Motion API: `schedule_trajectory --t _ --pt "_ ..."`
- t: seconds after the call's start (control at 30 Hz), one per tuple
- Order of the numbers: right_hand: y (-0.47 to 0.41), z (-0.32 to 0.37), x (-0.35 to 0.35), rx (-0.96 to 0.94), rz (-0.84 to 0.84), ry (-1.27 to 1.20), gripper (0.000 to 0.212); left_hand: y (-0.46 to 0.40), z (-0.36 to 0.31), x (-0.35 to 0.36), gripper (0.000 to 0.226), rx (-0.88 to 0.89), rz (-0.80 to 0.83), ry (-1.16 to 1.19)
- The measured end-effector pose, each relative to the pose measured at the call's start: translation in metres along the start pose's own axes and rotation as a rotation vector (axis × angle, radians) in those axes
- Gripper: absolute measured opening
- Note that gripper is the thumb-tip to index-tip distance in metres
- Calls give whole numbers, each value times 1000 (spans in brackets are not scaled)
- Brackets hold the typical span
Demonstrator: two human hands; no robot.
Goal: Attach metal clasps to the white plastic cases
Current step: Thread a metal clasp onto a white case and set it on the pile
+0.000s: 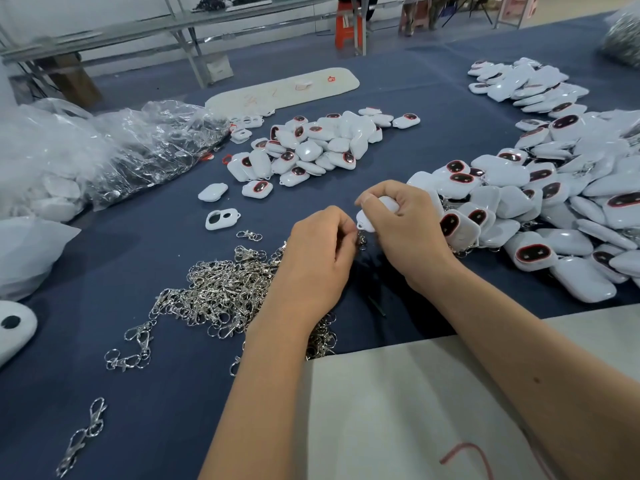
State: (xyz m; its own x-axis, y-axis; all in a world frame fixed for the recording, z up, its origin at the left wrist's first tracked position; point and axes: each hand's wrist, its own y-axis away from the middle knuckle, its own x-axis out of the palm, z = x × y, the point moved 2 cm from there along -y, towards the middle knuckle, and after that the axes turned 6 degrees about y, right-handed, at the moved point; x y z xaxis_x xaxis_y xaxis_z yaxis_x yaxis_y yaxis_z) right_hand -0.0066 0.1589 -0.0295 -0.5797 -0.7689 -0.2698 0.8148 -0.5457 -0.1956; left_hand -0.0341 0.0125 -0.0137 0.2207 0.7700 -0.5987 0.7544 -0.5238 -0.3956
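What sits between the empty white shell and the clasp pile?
Head view: one loose metal clasp on the blue cloth, between the empty white shell and the clasp pile.

**Clasps and cases on the blue cloth**

A white case (pixel 375 211) is held above the cloth, a metal clasp (pixel 362 239) dangling at its lower corner, seemingly hooked on. Loose silver clasps (pixel 221 292) lie tangled at left. White cases, many with red-rimmed dark ovals, heap centrally (pixel 311 147) and right (pixel 540 199).

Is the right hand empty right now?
No, the right hand grips a white case above the blue table, while the left hand pinches a metal clasp at its lower edge.
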Motion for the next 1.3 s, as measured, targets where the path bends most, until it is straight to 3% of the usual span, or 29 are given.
schedule_trajectory --t 0.57,0.9,0.97,1.17,1.3 --pt "3 7 1 -31 13 139 17 1 -5 1 9 -13 1 -69" --pt "11 11 5 -90 -19 309 21 0 -5 4 17 -124 -17 -115" --pt "9 12 4 -26 -25 220 21 0 -5 4 14 -103 -51 -46" --pt "13 15 7 219 86 -350 26 -2 -5 -1 11 33 -152 109" --pt "15 17 9 277 142 -507 22 -2 -3 -1 11 25 -187 222"
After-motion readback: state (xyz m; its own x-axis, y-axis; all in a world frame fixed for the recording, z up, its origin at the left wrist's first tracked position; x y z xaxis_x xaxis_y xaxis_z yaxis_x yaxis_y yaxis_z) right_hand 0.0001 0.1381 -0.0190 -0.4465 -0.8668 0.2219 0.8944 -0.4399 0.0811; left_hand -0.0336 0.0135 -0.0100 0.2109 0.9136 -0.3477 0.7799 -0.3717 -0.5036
